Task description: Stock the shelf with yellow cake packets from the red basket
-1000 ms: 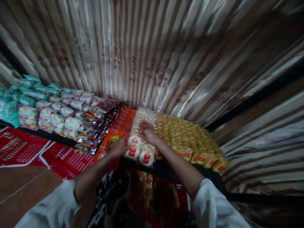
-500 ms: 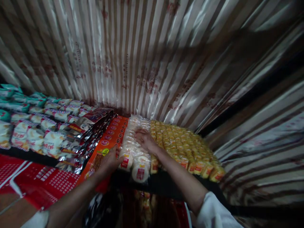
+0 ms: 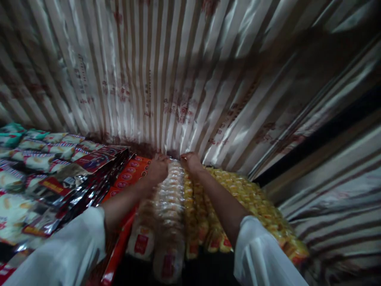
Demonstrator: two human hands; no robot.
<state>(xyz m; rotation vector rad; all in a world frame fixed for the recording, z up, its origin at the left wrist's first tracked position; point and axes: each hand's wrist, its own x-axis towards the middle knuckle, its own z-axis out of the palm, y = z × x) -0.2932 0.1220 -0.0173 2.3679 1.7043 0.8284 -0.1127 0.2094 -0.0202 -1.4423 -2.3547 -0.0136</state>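
Left hand (image 3: 159, 169) and right hand (image 3: 192, 162), fingers curled, can't tell if pinching, at far end of white packs (image 3: 172, 198), tight against striped sheeting (image 3: 154, 79). Packs lie between orange packaging (image 3: 128, 174) and yellow packs (image 3: 250, 194).

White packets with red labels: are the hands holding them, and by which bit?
The left hand and right hand are at the far end of the red-labelled white packets; blur hides whether either has a grip on them.
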